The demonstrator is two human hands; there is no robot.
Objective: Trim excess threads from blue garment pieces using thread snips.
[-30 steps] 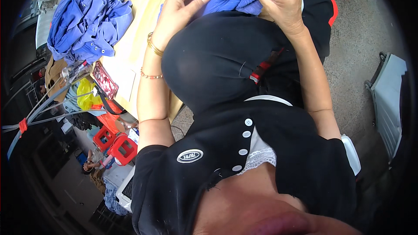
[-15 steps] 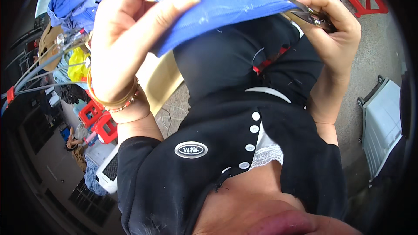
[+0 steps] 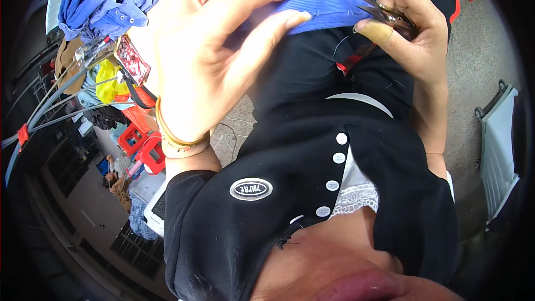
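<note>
A blue ribbed cloth (image 3: pixel 326 8) stretches above my lap, with loose thread ends along its edge. My left hand (image 3: pixel 206 56) grips it between thumb and fingers, the fingertips lying on its near band. In my right hand (image 3: pixel 415 44) is a small pair of metal thread snips (image 3: pixel 394 19), its blades pointing left at the cloth's right end. The blade tips are over or against the cloth; which of the two I cannot tell. A tan wrap goes round my right thumb.
Blue garments (image 3: pixel 114 0) lie heaped at the far left. Below them are a yellow bag (image 3: pixel 108 81), thin metal rods (image 3: pixel 53 103) and red plastic stools (image 3: pixel 150 153). A grey wheeled platform (image 3: pixel 499 150) stands on the floor at right.
My left hand has shifted right along the cloth, closer to the snips. The snips' blades now spread at the cloth's end, and the cloth band faces me more flatly.
</note>
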